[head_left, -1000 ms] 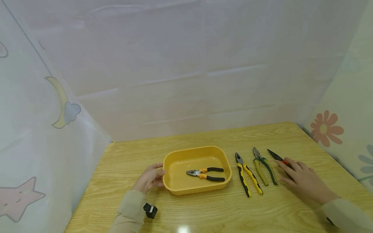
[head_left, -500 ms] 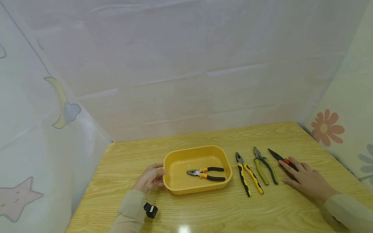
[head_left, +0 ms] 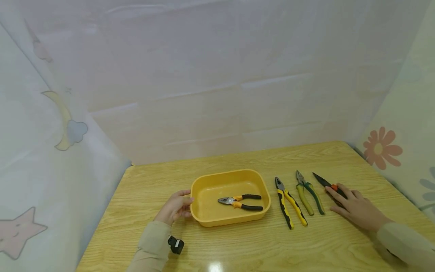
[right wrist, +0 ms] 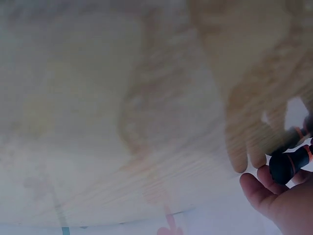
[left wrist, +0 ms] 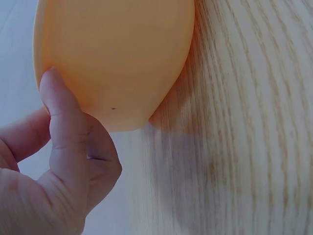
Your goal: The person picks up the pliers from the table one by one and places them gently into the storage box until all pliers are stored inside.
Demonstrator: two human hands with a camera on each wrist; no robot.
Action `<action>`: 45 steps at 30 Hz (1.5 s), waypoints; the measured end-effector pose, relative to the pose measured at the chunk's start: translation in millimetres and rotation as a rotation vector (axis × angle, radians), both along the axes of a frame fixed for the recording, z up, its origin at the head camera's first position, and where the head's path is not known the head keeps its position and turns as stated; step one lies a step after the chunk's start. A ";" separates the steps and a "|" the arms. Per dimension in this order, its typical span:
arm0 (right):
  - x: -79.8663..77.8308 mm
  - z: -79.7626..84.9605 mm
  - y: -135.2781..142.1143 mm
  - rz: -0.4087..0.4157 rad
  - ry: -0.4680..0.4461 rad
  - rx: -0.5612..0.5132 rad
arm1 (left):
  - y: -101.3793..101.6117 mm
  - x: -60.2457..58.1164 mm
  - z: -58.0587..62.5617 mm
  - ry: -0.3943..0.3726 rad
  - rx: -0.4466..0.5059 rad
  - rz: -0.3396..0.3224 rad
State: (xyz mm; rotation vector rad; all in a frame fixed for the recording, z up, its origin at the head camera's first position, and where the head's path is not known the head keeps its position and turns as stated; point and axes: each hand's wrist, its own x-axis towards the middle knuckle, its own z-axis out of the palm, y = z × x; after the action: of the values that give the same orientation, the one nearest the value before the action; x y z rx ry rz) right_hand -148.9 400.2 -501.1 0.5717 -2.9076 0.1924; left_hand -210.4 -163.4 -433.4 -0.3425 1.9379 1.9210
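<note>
My left hand [head_left: 174, 207] pinches the left rim of a yellow plastic basin [head_left: 228, 177], thumb inside and fingers outside; the left wrist view shows the thumb [left wrist: 61, 112] on the inner wall. Inside the basin lie combination pliers [head_left: 234, 202] with orange and black handles. At the right, my right hand [head_left: 358, 209] rests with spread fingers over needle-nose pliers [head_left: 321, 180], covering much of their handles. In the right wrist view, a black handle end with orange rings [right wrist: 286, 166] shows beside the fingers [right wrist: 257, 191]. Their dark pointed nose faces the back left.
Between basin and right hand lie yellow-black pliers [head_left: 289, 202] and green-handled pliers [head_left: 307, 194], noses toward the back. The wooden table [head_left: 153, 177] meets a pale wall sheet [head_left: 190, 143] at the back. A small black device [head_left: 176, 245] is beside the left wrist.
My right hand has shifted slightly to the right over the needle-nose pliers, showing more of their red-orange part. My left hand keeps its grip on the basin rim.
</note>
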 end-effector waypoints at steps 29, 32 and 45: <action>-9.3 10.2 -8.1 -0.045 0.042 -0.087 | 0.5 -0.8 -1.9 -0.002 -0.006 -0.002; -9.6 15.2 -8.9 -0.077 0.020 -0.089 | 0.1 0.0 -1.3 -0.001 -0.002 -0.006; -4.0 35.7 -24.4 -0.143 0.096 -0.093 | -1.0 1.0 0.3 0.005 0.005 -0.011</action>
State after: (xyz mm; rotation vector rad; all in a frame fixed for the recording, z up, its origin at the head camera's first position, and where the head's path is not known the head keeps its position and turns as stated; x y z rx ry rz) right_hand -152.9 375.9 -465.4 0.3472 -2.8147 0.2718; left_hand -209.4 -164.4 -433.1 -0.3255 1.9332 1.9212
